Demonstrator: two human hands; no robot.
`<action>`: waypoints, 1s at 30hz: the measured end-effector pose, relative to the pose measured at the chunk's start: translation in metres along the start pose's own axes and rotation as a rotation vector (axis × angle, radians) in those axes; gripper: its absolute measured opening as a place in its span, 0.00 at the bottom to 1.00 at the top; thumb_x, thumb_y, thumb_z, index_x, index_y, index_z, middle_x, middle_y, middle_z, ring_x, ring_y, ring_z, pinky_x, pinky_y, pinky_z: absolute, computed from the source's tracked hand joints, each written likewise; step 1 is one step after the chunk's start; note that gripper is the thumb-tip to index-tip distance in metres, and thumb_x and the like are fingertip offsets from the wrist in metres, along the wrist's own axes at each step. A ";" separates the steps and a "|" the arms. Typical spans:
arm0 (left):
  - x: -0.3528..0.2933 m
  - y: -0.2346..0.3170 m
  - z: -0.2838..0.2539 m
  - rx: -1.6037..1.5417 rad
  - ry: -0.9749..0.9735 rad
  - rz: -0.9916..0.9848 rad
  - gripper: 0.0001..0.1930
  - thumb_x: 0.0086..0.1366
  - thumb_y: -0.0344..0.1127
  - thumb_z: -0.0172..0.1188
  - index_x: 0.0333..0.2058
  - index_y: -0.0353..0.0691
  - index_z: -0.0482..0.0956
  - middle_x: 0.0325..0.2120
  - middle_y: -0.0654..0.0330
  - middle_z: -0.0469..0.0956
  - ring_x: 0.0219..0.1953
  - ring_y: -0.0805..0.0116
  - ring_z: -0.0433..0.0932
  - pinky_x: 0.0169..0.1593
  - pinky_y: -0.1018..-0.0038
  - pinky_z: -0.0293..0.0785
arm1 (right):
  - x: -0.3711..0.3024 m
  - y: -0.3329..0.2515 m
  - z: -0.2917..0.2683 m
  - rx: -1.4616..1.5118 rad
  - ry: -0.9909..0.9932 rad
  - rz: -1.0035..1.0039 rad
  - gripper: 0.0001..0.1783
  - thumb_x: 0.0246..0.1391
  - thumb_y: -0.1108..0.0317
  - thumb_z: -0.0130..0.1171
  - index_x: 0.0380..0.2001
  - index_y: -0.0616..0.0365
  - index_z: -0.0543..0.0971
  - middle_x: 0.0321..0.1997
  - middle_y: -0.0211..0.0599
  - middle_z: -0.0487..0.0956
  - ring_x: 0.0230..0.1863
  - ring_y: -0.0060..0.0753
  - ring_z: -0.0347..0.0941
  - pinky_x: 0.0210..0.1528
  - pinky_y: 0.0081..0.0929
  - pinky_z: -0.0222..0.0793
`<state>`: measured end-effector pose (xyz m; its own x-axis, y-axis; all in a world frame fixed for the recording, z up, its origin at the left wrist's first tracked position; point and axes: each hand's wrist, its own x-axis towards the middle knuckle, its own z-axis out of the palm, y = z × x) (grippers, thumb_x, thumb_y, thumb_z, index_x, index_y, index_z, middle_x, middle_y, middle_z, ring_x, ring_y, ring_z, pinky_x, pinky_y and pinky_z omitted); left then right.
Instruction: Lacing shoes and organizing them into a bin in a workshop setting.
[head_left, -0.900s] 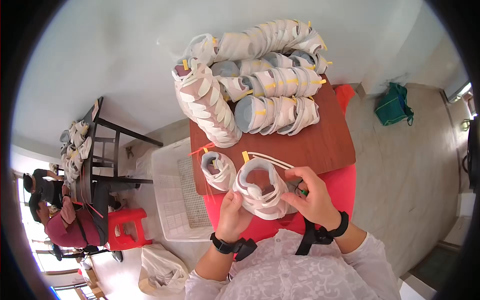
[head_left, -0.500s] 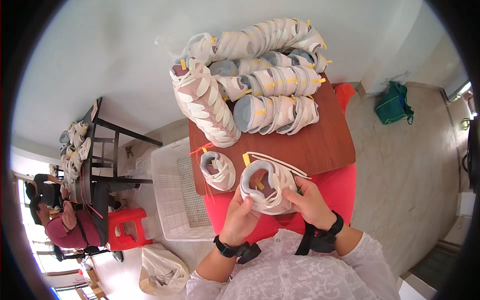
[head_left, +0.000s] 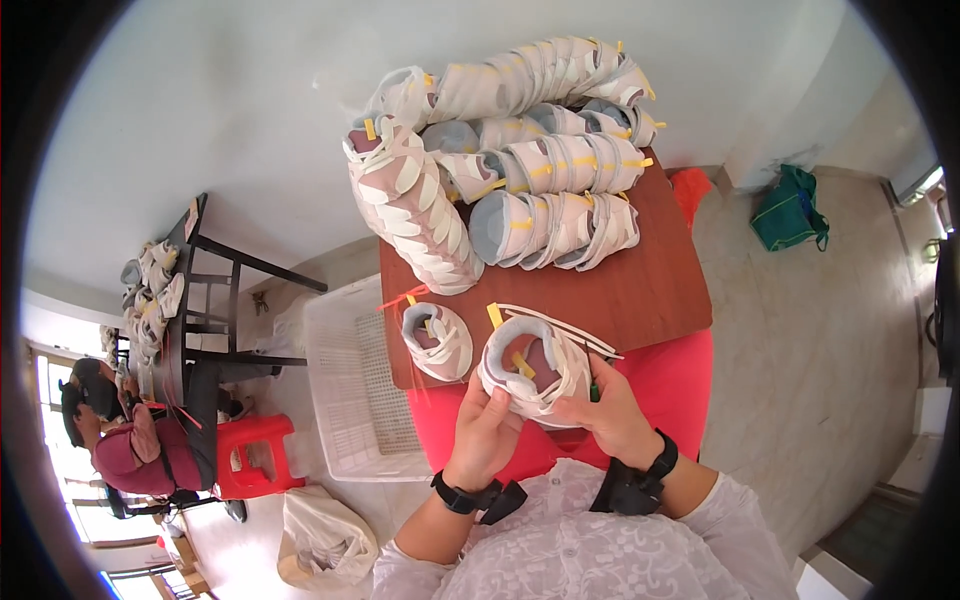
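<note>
A small pale pink and white shoe upper (head_left: 530, 372), with a grey lining and a yellow heel tab, is held over the table's front edge. My left hand (head_left: 485, 425) grips its left side, thumb up along the collar. My right hand (head_left: 606, 412) is closed at the lace side, its thumb pressing the upper. Between its fingers shows a thin tool with a green part (head_left: 595, 391), mostly hidden. White laces (head_left: 560, 325) trail behind the upper onto the table. A second shoe upper (head_left: 440, 342) stands just left, beside a red cord (head_left: 405, 297).
Rows of nested shoe uppers (head_left: 560, 230) cover the back of the brown table (head_left: 650, 285). A white plastic crate (head_left: 335, 400) stands to the left, near a cloth sack (head_left: 325, 540). Farther left a person (head_left: 140, 455) sits at another table. A green bag (head_left: 790, 210) lies at right.
My right thumb has shifted down and left along the upper, and more of the thin tool shows at my right fingers. The upper has tilted slightly.
</note>
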<state>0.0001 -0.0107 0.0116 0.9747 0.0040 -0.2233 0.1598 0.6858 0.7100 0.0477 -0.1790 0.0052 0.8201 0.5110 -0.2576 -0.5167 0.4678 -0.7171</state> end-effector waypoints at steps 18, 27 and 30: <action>0.000 -0.014 0.003 -0.059 -0.062 -0.001 0.29 0.68 0.41 0.53 0.64 0.43 0.53 0.59 0.60 0.64 0.60 0.64 0.66 0.63 0.61 0.61 | -0.004 -0.005 -0.001 -0.101 0.199 -0.098 0.25 0.50 0.73 0.64 0.50 0.64 0.67 0.47 0.32 0.74 0.47 0.19 0.70 0.50 0.19 0.68; 0.001 -0.005 -0.002 0.012 -0.173 0.057 0.36 0.64 0.40 0.59 0.65 0.41 0.49 0.63 0.59 0.59 0.63 0.60 0.62 0.63 0.58 0.60 | -0.019 -0.012 -0.020 -0.892 0.324 -0.722 0.21 0.40 0.75 0.70 0.39 0.61 0.74 0.37 0.33 0.72 0.24 0.16 0.69 0.20 0.15 0.62; 0.003 -0.007 0.003 -0.021 -0.145 0.062 0.37 0.64 0.40 0.60 0.65 0.43 0.50 0.62 0.59 0.59 0.62 0.60 0.63 0.63 0.58 0.61 | -0.015 -0.029 0.005 -1.100 0.025 -0.914 0.17 0.40 0.73 0.71 0.35 0.59 0.77 0.35 0.34 0.73 0.21 0.23 0.71 0.22 0.19 0.66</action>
<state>0.0019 -0.0175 0.0076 0.9951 -0.0574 -0.0801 0.0973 0.7027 0.7048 0.0489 -0.1967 0.0333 0.7651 0.3224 0.5574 0.6265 -0.1727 -0.7600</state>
